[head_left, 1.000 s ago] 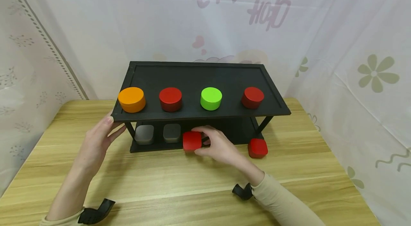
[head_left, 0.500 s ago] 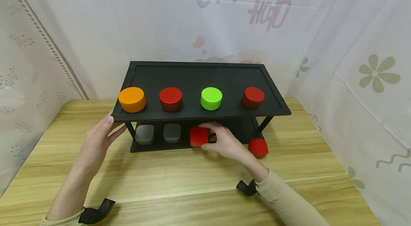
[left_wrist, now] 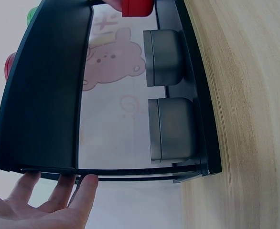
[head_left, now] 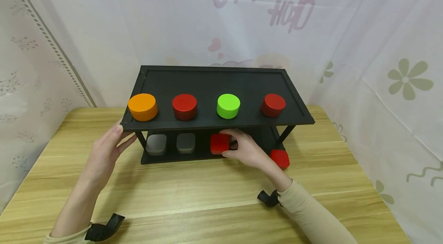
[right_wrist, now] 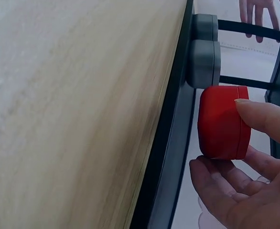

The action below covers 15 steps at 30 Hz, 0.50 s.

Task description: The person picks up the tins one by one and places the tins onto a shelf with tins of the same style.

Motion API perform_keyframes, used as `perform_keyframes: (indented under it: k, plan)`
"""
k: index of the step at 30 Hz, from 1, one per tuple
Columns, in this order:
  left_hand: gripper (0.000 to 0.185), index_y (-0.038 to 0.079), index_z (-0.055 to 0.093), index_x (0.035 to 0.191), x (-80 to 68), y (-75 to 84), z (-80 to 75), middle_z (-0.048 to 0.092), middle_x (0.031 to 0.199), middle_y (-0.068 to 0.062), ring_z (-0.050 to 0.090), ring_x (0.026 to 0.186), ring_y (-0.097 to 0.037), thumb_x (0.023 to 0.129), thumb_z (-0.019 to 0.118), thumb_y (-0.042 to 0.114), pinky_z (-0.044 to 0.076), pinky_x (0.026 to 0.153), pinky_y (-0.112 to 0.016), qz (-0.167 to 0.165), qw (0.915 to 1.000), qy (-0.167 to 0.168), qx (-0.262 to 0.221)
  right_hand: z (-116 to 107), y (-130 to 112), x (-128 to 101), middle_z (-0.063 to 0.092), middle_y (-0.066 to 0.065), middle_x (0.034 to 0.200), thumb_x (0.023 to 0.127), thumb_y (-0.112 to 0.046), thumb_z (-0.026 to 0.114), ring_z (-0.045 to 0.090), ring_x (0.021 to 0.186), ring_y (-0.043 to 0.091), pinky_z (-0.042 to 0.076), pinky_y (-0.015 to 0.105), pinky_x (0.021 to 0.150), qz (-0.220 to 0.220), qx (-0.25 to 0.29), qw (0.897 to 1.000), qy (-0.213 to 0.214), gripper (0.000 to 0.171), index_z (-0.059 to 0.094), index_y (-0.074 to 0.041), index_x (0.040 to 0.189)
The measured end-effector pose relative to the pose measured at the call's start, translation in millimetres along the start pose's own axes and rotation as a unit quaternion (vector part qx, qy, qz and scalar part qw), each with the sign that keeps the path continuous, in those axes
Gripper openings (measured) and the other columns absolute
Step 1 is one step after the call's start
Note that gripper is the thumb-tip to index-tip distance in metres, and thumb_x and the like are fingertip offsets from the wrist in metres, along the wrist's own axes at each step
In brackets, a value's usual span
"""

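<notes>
The red tin [head_left: 219, 143] sits pinched in the right hand [head_left: 246, 151] fingers on the lower shelf [head_left: 166, 157]; left hand [head_left: 105, 155] fingers straight against the rack's corner.

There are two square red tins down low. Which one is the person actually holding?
The red tin on the lower shelf, beside the two grey tins. The right hand pinches it there. The other red tin sits untouched on the table by the rack's right end.
</notes>
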<state>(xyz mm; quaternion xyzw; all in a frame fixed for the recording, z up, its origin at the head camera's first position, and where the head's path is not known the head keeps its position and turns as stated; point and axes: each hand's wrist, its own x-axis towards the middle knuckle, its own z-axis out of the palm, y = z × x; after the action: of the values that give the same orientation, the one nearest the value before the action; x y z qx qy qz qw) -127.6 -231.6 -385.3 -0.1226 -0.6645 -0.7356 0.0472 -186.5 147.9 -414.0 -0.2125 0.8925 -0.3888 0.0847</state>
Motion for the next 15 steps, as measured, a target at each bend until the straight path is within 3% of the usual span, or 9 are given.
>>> perform_keyframes:
  k: [8, 15]
  plan:
    - [0.044, 0.01, 0.046, 0.155, 0.8, -2.1, -2.4, 0.053, 0.151, 0.012, 0.058, 0.128, 0.0, 0.113, 0.036, 0.017, 0.052, 0.104, -0.011, 0.002, 1.0, -0.003, -0.008, -2, 6, 4, 0.062, 0.008, 0.135, 0.087, -0.012, 0.081, 0.064, 0.115, 0.026, 0.061, 0.038, 0.095, 0.016, -0.008, 1.0, -0.003, 0.06, 0.058, -0.013, 0.142]
    - [0.044, 0.009, 0.047, 0.155, 0.9, -2.3, -1.6, 0.054, 0.151, 0.011, 0.059, 0.127, -0.001, 0.113, 0.036, 0.015, 0.052, 0.105, -0.012, 0.006, 0.9998, -0.002, -0.018, -3, 12, 7, 0.059, 0.009, 0.14, 0.089, -0.013, 0.079, 0.062, 0.12, 0.029, 0.058, 0.042, 0.101, 0.035, -0.009, 0.999, -0.011, 0.061, 0.056, -0.013, 0.145]
